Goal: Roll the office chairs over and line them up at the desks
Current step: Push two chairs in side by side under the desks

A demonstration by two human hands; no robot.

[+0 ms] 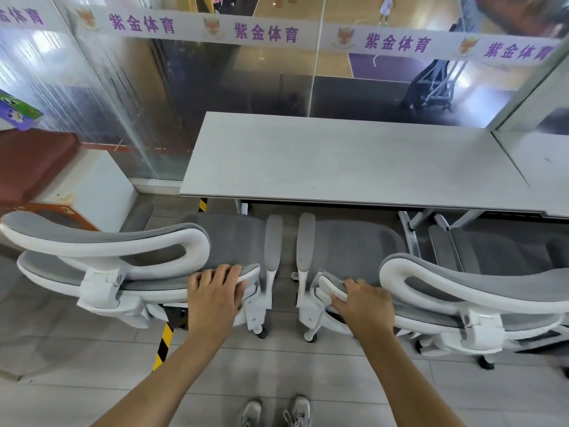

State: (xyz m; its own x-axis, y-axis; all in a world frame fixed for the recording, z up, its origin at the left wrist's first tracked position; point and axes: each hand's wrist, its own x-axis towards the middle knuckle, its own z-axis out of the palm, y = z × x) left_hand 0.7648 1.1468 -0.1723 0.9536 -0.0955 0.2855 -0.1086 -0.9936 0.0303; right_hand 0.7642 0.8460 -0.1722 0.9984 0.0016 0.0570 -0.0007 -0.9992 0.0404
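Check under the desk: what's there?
Under the desk: front of the left chair seat, the right chair seat, grey desk legs, tiled floor. The tabletop covers anything further in.

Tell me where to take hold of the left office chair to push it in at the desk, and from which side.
Grip the left office chair by the top edge of its backrest, coming from behind. The seat faces the desk, so the back is nearest you, and its rim is a graspable bar. The left hand already curls over that rim near its right end; a more central hold would likely steer straighter.
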